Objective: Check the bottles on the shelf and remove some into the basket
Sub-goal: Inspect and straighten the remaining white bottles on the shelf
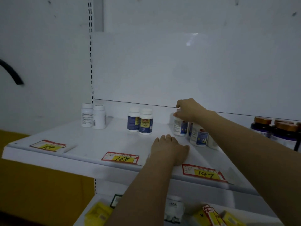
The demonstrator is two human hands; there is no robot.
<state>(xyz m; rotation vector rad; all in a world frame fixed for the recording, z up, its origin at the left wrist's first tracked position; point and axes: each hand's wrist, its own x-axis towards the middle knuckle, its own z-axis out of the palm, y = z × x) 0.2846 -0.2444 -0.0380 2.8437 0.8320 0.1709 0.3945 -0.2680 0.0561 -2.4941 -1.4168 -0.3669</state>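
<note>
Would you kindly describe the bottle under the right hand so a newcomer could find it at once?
On the white shelf, look behind the 147 price tag to the cluster of white bottles. The bottle is the cluster's back-left one, the only one gripped at the top by the right hand.

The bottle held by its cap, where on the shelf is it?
In the head view the bottle stands right of centre on the shelf, under the right hand, just left of a similar bottle.
</note>
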